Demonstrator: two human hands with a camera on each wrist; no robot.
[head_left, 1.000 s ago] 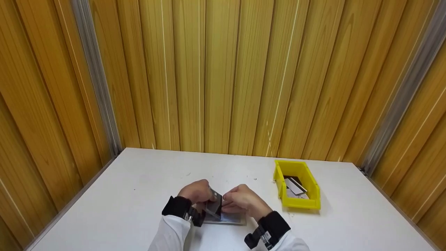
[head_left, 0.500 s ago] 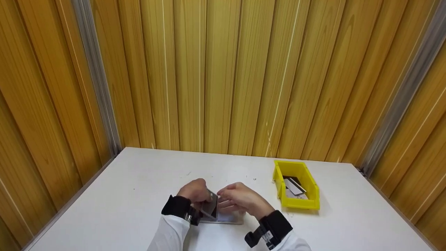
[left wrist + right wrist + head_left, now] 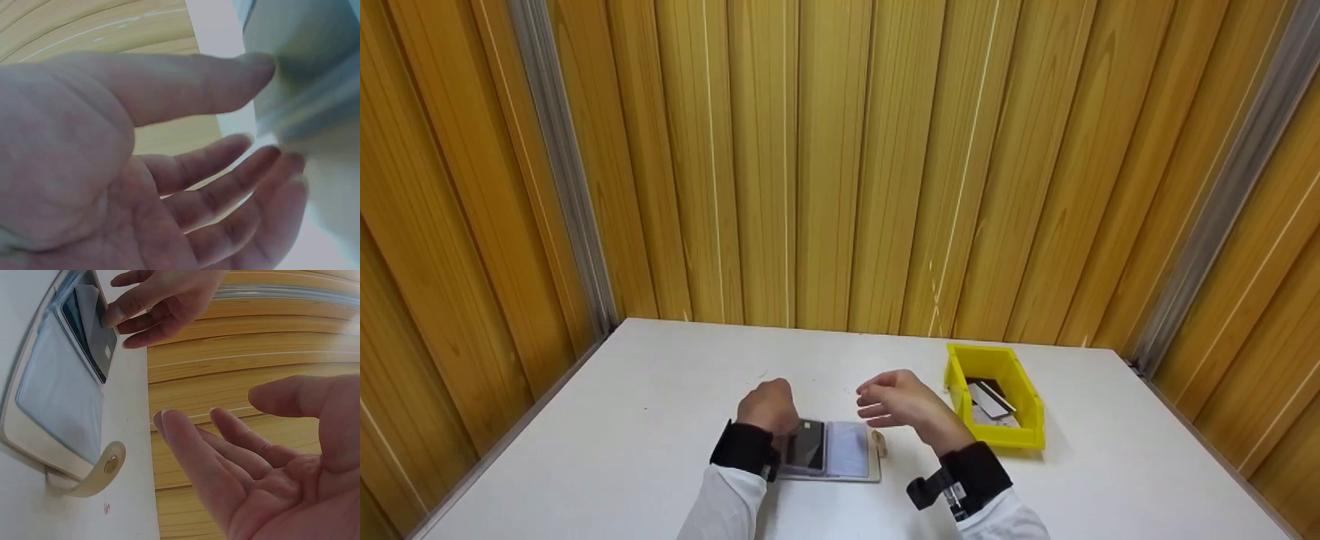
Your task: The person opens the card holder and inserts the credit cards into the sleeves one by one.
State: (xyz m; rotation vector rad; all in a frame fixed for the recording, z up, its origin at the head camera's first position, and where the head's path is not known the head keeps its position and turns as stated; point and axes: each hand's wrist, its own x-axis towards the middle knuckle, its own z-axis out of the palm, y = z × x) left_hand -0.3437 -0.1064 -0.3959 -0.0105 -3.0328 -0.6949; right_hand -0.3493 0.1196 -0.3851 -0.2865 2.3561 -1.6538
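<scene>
A cream card holder [image 3: 874, 466] lies spread on the white table, with clear plastic sleeves [image 3: 59, 391] inside. A dark bank card [image 3: 811, 444] with a chip sits in its left sleeve. My left hand [image 3: 769, 409] is at the far left edge of the holder; in the right wrist view its thumb [image 3: 115, 315] touches the card's face, the other fingers loosely bent. My right hand [image 3: 907, 405] hovers beyond the holder's right side, holding nothing, its fingers [image 3: 188, 447] apart and relaxed. A snap strap [image 3: 101, 472] sticks out from the holder's right edge.
A yellow bin [image 3: 1031, 439] with several cards [image 3: 994, 399] in it stands to the right of my right hand. Wood-patterned panels [image 3: 832, 165] rise behind the table [image 3: 675, 465] and on both sides.
My right hand has drawn back from the card holder, up and to the right, with nothing in it. The raised card and its sleeve have come down flat on the left side.
</scene>
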